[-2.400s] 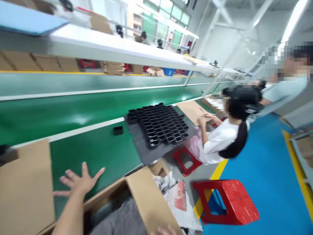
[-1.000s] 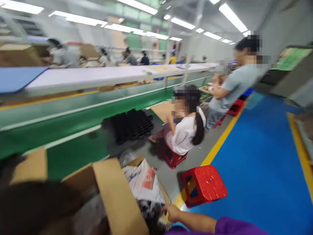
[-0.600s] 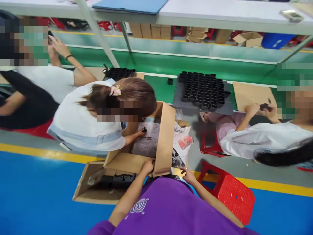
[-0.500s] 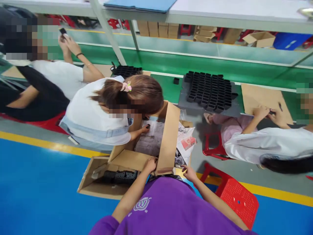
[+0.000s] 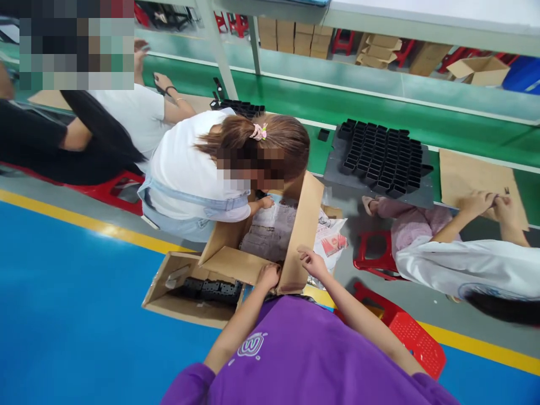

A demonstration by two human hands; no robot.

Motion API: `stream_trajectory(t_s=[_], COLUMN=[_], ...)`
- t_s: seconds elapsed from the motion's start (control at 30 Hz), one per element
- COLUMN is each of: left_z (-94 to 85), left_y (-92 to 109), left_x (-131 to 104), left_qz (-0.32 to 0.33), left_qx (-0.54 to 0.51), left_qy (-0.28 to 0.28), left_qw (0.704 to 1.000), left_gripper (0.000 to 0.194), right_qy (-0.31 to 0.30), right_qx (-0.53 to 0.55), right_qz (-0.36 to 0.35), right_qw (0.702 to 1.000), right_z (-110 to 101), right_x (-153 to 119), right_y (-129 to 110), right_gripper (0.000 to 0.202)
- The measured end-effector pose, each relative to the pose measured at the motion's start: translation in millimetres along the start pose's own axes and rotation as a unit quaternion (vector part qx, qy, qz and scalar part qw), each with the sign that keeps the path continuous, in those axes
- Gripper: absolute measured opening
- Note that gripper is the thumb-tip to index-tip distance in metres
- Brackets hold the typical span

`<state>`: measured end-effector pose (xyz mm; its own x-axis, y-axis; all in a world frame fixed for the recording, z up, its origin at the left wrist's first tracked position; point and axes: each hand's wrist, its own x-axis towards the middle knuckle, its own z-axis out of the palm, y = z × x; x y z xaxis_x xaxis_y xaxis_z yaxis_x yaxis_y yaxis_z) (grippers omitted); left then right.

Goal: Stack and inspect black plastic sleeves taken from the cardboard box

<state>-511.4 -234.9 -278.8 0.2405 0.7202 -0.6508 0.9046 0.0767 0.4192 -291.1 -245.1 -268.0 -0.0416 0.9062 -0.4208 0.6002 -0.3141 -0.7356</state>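
A large open cardboard box (image 5: 300,242) stands right in front of me, with crumpled newspaper (image 5: 270,228) covering what is inside. At its near corner, my left hand (image 5: 269,276) has its fingers curled over the edge beside a folded-out flap (image 5: 238,264). My right hand (image 5: 313,262) is at the box's right side panel, fingers loosely apart and holding nothing; whether the fingertips touch the cardboard I cannot tell. A co-worker bends over the box from the left, one hand (image 5: 265,202) on the newspaper.
A second open carton (image 5: 169,281) holding black parts sits on the floor at left. Red stools (image 5: 415,337) stand at right. Rows of black square cups (image 5: 383,157) fill a grey board on the green bench (image 5: 314,152). Other people sit left and right.
My right hand has moved up and over to the box's right panel. My left hand stays at the near corner. The co-worker's hand has shifted farther back over the newspaper.
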Motion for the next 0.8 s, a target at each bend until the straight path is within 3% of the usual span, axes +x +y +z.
stream_trajectory(t_s=[0.17,0.3,0.47,0.53,0.63,0.73,0.8], left_z=[-5.4,-14.0,-17.2,-9.7,8.9,28.2,39.7], left_y=[-2.7,0.8,25.6,36.2,39.0,22.6,6.0], left_x=[-3.8,-6.3,-7.3,-7.1,-4.3,2.3,6.7], left_qz=[0.007,0.013,0.000,-0.009,-0.028,-0.042,-0.050], left_qx=[-0.006,-0.003,0.015,0.032,0.057,0.075,0.085], left_qy=[0.014,0.028,0.059,0.077,0.113,0.142,0.151], left_qw=[1.000,1.000,0.998,0.996,0.992,0.986,0.984], left_gripper=[0.035,0.034,0.061,0.067,0.060,0.053,0.048], right_qy=[-0.007,0.014,0.026,0.015,-0.003,-0.021,-0.039], right_qx=[-0.022,-0.062,-0.127,-0.149,-0.182,-0.211,-0.226], right_qz=[0.024,0.107,0.227,0.240,0.208,0.160,0.155], right_qw=[0.999,0.992,0.965,0.959,0.961,0.964,0.961], right_z=[12.7,14.0,-3.1,-16.6,-40.0,-54.6,-52.3], right_x=[-0.6,-4.7,6.0,28.6,86.5,156.8,196.7], right_y=[6.0,24.8,53.6,64.4,80.0,98.4,114.9], right_gripper=[0.026,0.036,0.068,0.090,0.112,0.125,0.138])
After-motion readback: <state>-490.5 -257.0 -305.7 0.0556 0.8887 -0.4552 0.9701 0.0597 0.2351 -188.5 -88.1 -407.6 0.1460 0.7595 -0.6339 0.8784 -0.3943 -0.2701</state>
